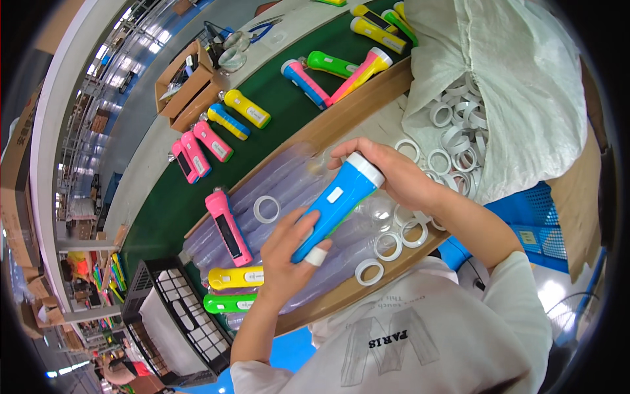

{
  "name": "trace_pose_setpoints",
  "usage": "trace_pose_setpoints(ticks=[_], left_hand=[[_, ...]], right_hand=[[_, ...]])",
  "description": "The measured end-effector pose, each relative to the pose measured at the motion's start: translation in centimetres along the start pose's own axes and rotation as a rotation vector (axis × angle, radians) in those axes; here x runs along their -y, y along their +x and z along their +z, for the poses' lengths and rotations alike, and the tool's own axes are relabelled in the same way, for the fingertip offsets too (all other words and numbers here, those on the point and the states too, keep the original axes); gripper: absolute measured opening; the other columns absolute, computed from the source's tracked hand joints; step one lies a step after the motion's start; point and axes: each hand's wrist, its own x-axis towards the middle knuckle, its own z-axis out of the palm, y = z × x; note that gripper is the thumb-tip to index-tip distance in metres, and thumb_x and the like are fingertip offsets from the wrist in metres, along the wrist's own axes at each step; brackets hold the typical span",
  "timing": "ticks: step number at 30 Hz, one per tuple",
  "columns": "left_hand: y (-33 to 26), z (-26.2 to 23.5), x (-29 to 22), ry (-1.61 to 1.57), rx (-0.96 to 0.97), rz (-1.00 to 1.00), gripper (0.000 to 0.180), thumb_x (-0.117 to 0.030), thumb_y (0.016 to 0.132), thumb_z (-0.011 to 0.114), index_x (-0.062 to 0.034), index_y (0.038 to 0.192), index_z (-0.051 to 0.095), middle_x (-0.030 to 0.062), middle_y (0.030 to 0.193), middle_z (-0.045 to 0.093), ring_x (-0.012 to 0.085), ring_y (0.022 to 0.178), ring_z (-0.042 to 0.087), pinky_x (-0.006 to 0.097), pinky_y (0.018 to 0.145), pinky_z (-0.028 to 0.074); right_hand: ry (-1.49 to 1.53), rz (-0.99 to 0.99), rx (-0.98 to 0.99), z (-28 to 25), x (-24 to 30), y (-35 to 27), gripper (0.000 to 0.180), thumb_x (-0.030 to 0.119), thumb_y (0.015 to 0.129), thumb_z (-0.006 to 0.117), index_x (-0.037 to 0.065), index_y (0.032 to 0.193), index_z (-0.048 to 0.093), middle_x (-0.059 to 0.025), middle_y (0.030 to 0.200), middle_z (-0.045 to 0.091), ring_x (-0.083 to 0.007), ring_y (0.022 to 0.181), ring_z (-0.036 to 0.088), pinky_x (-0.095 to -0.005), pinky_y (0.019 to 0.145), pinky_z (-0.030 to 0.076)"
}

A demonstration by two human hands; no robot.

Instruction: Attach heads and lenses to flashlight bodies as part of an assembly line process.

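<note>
A blue flashlight (338, 203) lies tilted across both my hands, its white-ringed head pointing up and away to the right. My left hand (289, 253), with white tape round one finger, wraps the handle end. My right hand (410, 180) curls round the head, its fingers at the white ring (365, 169). Under them, rows of translucent purplish plastic (302, 161) lie in a shallow cardboard tray (354, 118). On these rest a pink flashlight (228, 226), a yellow flashlight (236, 278) and a green flashlight (230, 303). Loose white rings (388, 245) lie at the tray's right side.
A pale woven sack (518, 85) spills many white rings at the right. Several coloured flashlights (247, 108) stand or lie along the green belt (170, 210) beyond the tray. A small cardboard box (190, 82) sits on the far ledge. A black crate (190, 315) is at lower left.
</note>
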Motion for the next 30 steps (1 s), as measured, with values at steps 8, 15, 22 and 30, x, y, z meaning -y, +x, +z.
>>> trace_pose_setpoints(ticks=[8, 15, 22, 30], left_hand=[[-2.2, 3.3, -1.1, -1.535, -0.045, -0.832, 0.063, -0.039, 0.089, 0.064, -0.0034, 0.137, 0.042, 0.0185, 0.114, 0.06, 0.0205, 0.073, 0.063, 0.028, 0.052, 0.048], [-3.5, 5.9, -2.6, -0.603, 0.042, -0.493, 0.054, -0.036, 0.088, 0.068, -0.0025, 0.125, 0.046, 0.0147, 0.099, 0.063, 0.016, 0.07, 0.061, 0.029, 0.057, 0.051], [-5.3, 5.8, -6.0, -1.911, 0.249, -0.84, 0.055, -0.031, 0.083, 0.072, -0.0014, 0.121, 0.046, 0.0126, 0.082, 0.059, 0.0169, 0.055, 0.055, 0.026, 0.043, 0.042], [-4.5, 6.4, -3.0, -0.185, -0.07, -0.381, 0.054, -0.019, 0.075, 0.079, 0.0023, 0.117, 0.053, 0.0167, 0.086, 0.066, 0.0282, 0.073, 0.067, 0.034, 0.064, 0.052]], right_hand=[[0.205, -0.238, -0.027, 0.6, -1.6, -1.4, 0.055, 0.049, 0.097, 0.044, 0.007, 0.134, 0.042, -0.0104, 0.121, 0.056, -0.0229, 0.112, 0.056, -0.0386, 0.095, 0.046], [0.513, -0.193, -0.012, 2.9, -2.7, -1.0, 0.04, 0.035, 0.092, 0.061, 0.009, 0.118, 0.048, -0.0154, 0.111, 0.058, -0.03, 0.109, 0.059, -0.0448, 0.098, 0.047], [0.698, -0.235, 0.139, 4.1, -3.0, -1.7, 0.029, 0.032, 0.082, 0.07, 0.015, 0.084, 0.046, -0.0136, 0.1, 0.059, -0.0305, 0.102, 0.062, -0.0474, 0.1, 0.046], [0.428, -0.396, -0.127, 4.6, -3.9, -2.8, 0.024, 0.018, 0.084, 0.065, 0.012, 0.082, 0.042, -0.0169, 0.096, 0.062, -0.0299, 0.099, 0.062, -0.0452, 0.1, 0.044]])
